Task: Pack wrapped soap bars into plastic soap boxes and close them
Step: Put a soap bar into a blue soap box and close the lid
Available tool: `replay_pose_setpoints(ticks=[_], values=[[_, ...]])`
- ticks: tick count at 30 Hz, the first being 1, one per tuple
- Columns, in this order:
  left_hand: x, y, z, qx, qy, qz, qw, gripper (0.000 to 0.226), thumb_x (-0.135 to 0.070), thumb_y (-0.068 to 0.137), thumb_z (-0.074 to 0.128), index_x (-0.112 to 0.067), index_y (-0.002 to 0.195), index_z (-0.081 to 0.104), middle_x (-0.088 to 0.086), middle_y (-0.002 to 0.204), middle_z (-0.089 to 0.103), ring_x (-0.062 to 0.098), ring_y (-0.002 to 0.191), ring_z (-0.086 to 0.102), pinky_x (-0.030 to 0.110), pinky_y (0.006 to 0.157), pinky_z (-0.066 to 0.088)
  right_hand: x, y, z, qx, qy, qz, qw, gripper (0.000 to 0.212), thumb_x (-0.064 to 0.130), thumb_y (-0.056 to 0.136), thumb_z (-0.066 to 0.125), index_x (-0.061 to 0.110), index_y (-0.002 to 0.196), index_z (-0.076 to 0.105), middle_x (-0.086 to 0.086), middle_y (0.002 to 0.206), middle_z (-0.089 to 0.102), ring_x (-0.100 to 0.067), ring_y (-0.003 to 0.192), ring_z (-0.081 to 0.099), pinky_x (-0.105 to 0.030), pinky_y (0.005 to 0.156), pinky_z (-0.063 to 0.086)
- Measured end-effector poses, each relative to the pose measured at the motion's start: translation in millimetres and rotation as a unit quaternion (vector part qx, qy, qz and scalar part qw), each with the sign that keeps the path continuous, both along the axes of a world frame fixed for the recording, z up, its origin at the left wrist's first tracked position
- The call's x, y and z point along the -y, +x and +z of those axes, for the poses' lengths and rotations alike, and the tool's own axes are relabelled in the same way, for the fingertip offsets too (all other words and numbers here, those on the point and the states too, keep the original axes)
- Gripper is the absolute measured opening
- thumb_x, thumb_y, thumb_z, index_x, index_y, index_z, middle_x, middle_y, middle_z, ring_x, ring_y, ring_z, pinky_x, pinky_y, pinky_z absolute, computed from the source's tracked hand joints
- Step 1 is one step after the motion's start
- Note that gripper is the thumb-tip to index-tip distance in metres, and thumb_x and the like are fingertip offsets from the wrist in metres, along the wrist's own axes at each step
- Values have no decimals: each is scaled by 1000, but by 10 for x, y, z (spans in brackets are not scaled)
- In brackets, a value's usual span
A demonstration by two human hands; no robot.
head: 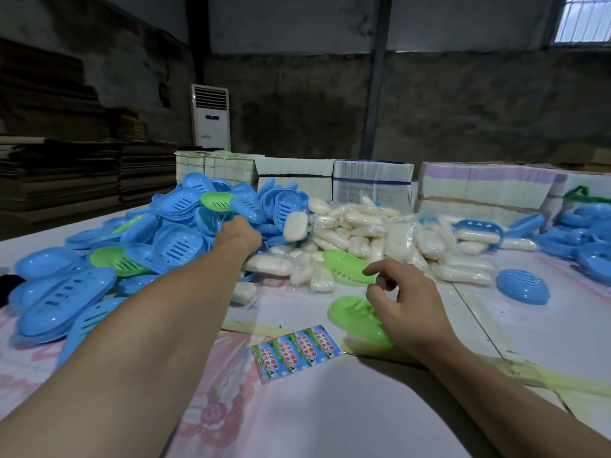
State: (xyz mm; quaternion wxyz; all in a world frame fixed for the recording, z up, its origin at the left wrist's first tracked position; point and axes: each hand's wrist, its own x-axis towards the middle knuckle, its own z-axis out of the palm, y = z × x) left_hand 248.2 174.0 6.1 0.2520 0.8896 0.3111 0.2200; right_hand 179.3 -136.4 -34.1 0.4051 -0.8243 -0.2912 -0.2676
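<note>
A: That huge heap of blue plastic soap boxes point(99, 256) filled the left; the wrapped white soap bars point(363, 239) sat at centre, mostly unpacked.

B: Left hand point(239, 231) reached in, fingers hidden. Right hand point(406, 302), fingers loosely curled, touched a green oval plastic box half point(355, 317), lower centre.

Printed strip of labels point(296, 353) lying flat on the desk point(330, 418), between the two forearms: four like labels side by side, each blue above and green below, each bearing red and dark Chinese characters in vertical lines. Characters too small and blurred to read with certainty. Small triangular mark at the lower end of each label, not legible. Faint dark panel on the white floor-standing air conditioner point(210, 117) at the back wall, no readable brand. Bundled paper stacks point(373, 180) behind the soap: edges only, no print legible.
</note>
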Motion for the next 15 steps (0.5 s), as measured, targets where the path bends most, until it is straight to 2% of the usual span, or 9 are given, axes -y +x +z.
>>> replay_pose_setpoints(ticks=[2,4,6,7,9,10,11,13,15], values=[[24,-42,48,63,9,7,998,19,-19,95,50,-21,113,57,10,119,53,31,90,56,33,68,41,1,0,-2,-11,-14,-3,1000,20,31,79,56,51,80,54,16,75,57,-1,87,50,-26,73,39],[54,-107,109,122,-32,6,992,28,-9,92,46,-28,112,47,9,115,42,25,74,46,32,57,38,-1,1,-5,-24,-37,-6,999,25,24,84,60,49,83,55,16,76,57,-3,87,48,-27,74,37],[154,-199,177,194,-194,-20,962,44,-2,91,42,-30,125,35,10,118,42,28,83,54,40,65,53,-4,-10,11,-36,-71,-10,997,24,24,86,62,47,91,57,17,83,57,-5,92,46,-25,76,32],[225,-265,210,237,-314,-29,919,50,0,92,41,-29,132,29,11,123,43,31,93,58,43,70,59,-15,-18,28,-37,-90,-14,995,22,26,86,62,46,96,59,17,87,57,-6,95,45,-22,76,29],[433,-479,256,297,-525,-44,797,56,6,91,40,-20,139,28,11,130,44,31,97,59,42,60,62,-27,-39,39,-44,-124,-14,991,22,33,87,62,43,107,62,18,95,54,-7,99,41,-18,77,24],[531,-593,261,306,-585,-60,749,52,11,89,39,-13,135,36,14,133,46,29,95,58,40,55,61,-28,-55,36,-54,-139,-10,989,24,38,87,62,42,111,62,18,98,54,-7,103,40,-17,78,23],[615,-681,267,302,-625,-76,716,41,13,87,39,-6,123,46,19,137,48,28,94,58,39,57,62,-23,-72,32,-64,-147,-8,987,27,41,87,61,43,114,62,19,101,53,-7,106,39,-18,81,23],[734,-858,291,299,-706,-106,633,25,13,84,40,-1,99,53,23,135,50,31,99,58,41,76,61,-19,-88,44,-72,-142,-9,987,29,44,87,61,43,116,62,19,103,54,-7,108,39,-19,83,23],[865,-991,320,312,-776,-110,537,27,13,81,39,2,99,55,23,123,55,37,102,59,45,85,58,-11,-75,44,-68,-134,-15,989,29,43,88,61,42,117,62,19,101,53,-6,105,38,-18,81,22]])
